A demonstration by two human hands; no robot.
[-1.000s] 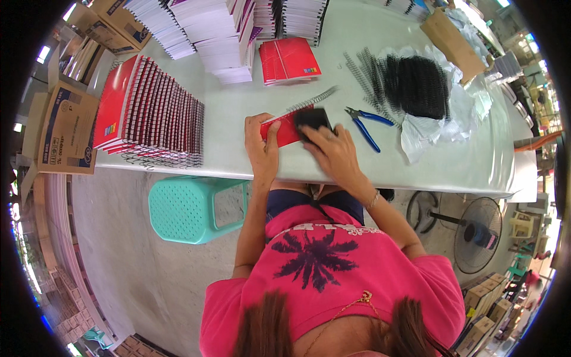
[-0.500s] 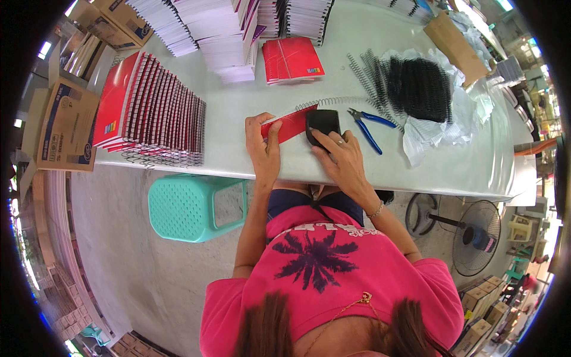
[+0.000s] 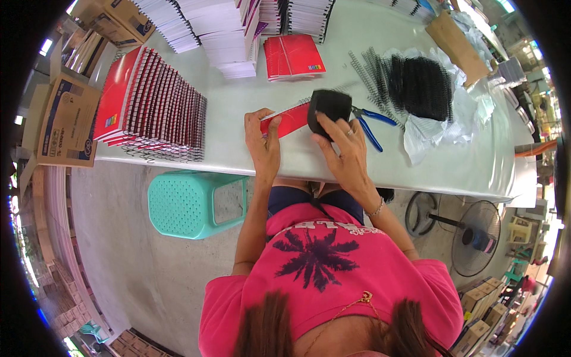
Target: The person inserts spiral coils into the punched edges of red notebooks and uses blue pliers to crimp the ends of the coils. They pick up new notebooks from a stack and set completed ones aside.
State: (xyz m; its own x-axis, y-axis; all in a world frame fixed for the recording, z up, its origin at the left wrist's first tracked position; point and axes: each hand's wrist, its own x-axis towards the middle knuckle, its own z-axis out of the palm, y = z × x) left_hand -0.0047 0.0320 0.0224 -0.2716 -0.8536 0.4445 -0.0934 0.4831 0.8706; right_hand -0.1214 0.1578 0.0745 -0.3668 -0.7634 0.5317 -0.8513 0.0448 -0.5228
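Observation:
My left hand [image 3: 262, 140] pinches the left end of a red-covered notebook [image 3: 291, 121] close to the table's front edge. A thin wire coil [image 3: 301, 102] runs along its far edge, partly hidden. My right hand [image 3: 347, 149] grips a dark block-like pad [image 3: 331, 111] with rounded corners, whose exact kind I cannot make out. The pad covers the notebook's right end and part of the coil. Blue-handled cutting pliers [image 3: 375, 122] lie just right of it, their jaws beside the pad.
Stacked red spiral notebooks [image 3: 157, 107] stand at left. Beyond my hands lie red booklets [image 3: 294, 57] and tall paper stacks [image 3: 223, 44]. Black coils [image 3: 420, 89] rest on crumpled plastic [image 3: 425, 140] at right. A green stool [image 3: 187, 205] and a fan [image 3: 476, 238] stand below the table.
My right hand has brought the black pad slightly up and to the right, and the pad looks more tilted. It hides more of the coil. The left hand keeps its hold on the notebook.

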